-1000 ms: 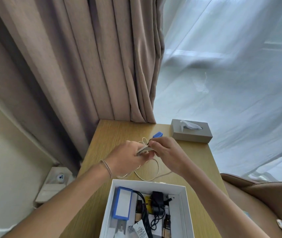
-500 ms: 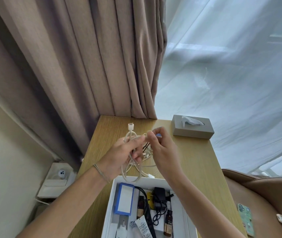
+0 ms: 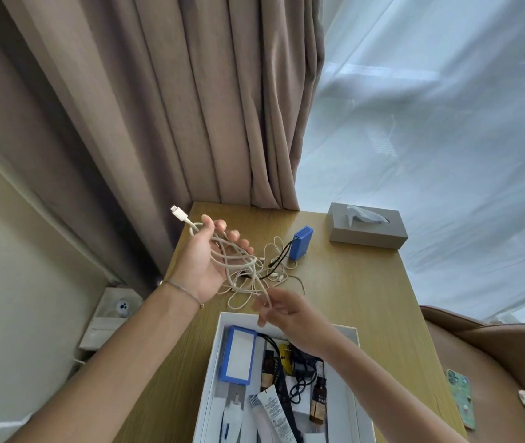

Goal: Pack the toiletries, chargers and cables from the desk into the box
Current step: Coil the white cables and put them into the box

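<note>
My left hand (image 3: 210, 263) is raised palm up over the desk's left edge, and loops of a white cable (image 3: 232, 266) lie across its loosely bent fingers, the plug sticking out at upper left. My right hand (image 3: 286, 311) pinches a strand of that cable just above the far rim of the white box (image 3: 349, 334). More thin white and black cables (image 3: 281, 266) lie tangled on the wooden desk (image 3: 360, 282) beside a small blue charger (image 3: 301, 247). The box holds a blue-framed case, small brown bottles, tubes and a black charger with its cord.
A grey tissue box (image 3: 366, 233) stands at the desk's far right corner. Brown curtains and white sheers hang behind. A tan armchair (image 3: 494, 362) at right carries a phone (image 3: 460, 396) and an earbud case. A low white unit sits on the floor at left.
My hands have drawn apart: the left lifted up and left with cable loops over its palm, the right dropped toward the box pulling a strand. The blue charger is now uncovered.
</note>
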